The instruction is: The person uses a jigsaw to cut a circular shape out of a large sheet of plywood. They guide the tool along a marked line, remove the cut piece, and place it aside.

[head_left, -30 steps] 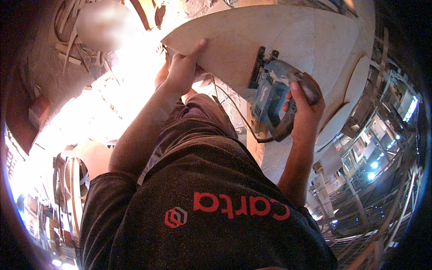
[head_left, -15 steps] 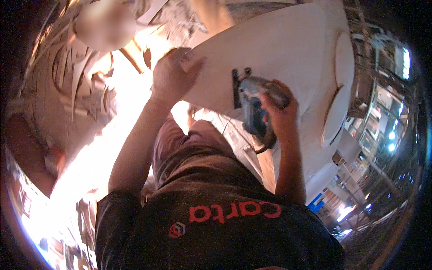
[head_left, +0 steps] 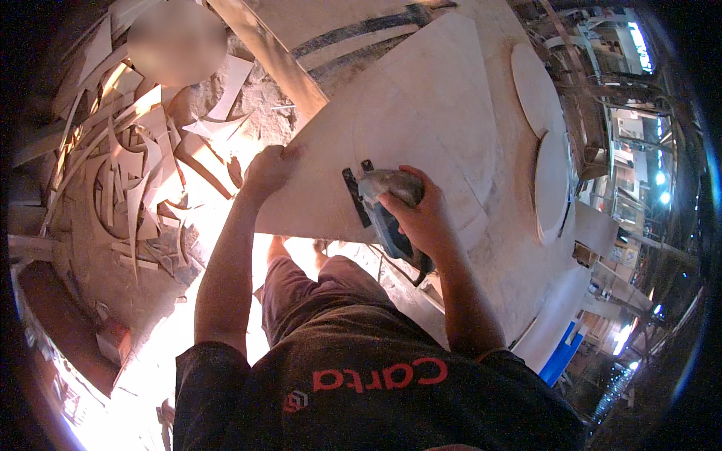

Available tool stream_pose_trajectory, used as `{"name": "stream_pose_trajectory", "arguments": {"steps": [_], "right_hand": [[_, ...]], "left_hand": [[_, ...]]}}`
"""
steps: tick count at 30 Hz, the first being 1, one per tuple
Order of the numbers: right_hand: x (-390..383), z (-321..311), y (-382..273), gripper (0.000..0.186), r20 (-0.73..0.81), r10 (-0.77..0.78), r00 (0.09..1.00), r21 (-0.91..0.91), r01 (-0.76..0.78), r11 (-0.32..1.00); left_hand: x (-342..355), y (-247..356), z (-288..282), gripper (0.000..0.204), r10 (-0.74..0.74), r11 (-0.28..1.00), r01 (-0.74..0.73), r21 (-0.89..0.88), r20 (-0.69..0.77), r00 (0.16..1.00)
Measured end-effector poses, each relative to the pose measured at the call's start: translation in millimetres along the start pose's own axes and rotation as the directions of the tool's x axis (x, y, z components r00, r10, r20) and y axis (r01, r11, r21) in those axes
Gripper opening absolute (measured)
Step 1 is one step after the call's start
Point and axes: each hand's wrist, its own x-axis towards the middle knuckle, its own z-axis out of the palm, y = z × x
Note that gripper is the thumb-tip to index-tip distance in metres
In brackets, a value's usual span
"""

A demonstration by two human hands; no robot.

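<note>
My right hand (head_left: 427,218) is wrapped round the grey top grip of a jigsaw (head_left: 385,229) with a blue-grey body. The saw's dark base plate rests on a large pale wooden board (head_left: 414,120), close to its near edge. My left hand (head_left: 265,173) is closed over the board's left edge, its fingertips in shadow and partly hidden. A dark cord bends away from the back of the saw, near my right wrist. The saw's blade is out of sight under the tool.
Curved wood offcuts (head_left: 135,173) lie heaped on the floor at the left. A wooden beam (head_left: 271,52) runs beyond the board. Rounded pale panels (head_left: 553,180) lie on the right side of the worktop. Strong light glares at the lower left. A blue object (head_left: 560,355) stands at right.
The whole view has shifted. My left hand, whose thumb was spread over the board, now sits closed at its left edge. The jigsaw stays in my right hand and appears lower and further left.
</note>
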Motion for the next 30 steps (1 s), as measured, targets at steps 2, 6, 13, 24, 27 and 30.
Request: {"name": "stream_pose_trajectory", "arguments": {"steps": [2, 6, 13, 24, 27, 30], "right_hand": [[-6.9, -1.6, 4.9, 0.057, 0.009, 0.002, 1.0, 0.002, -0.002, 1.0], [-29.9, -15.1, 20.5, 0.058, 0.036, -0.017, 0.999, -0.015, 0.018, 1.0], [-61.4, -28.8, 31.3, 0.061, 0.133, -0.047, 0.99, -0.014, 0.05, 0.999], [-69.0, -52.6, 50.8, 0.057, 0.202, -0.067, 0.977, -0.023, 0.073, 0.997], [-66.3, -51.6, 54.9, 0.056, 0.212, -0.176, 0.961, -0.055, 0.191, 0.98], [-67.2, -52.1, 52.9, 0.056, 0.221, -0.155, 0.963, -0.027, 0.164, 0.986]], "left_hand": [[-9.7, -11.5, 9.8, 0.067, 0.018, 0.999, -0.017, -0.047, 0.024, 1.0], [-48.0, -2.2, 29.4, 0.064, -0.03, 0.999, 0.031, -0.036, 0.04, 0.999], [-98.6, -18.0, 78.0, 0.063, -0.084, 0.996, 0.083, -0.011, -0.053, 0.995], [-109.9, -20.3, 122.7, 0.062, -0.169, 0.982, 0.16, -0.101, -0.086, 0.982], [-118.9, -20.0, 129.2, 0.062, -0.208, 0.973, 0.2, -0.118, -0.053, 0.977], [-124.6, 3.1, 105.2, 0.066, -0.24, 0.965, 0.241, -0.108, 0.026, 0.971]]}}
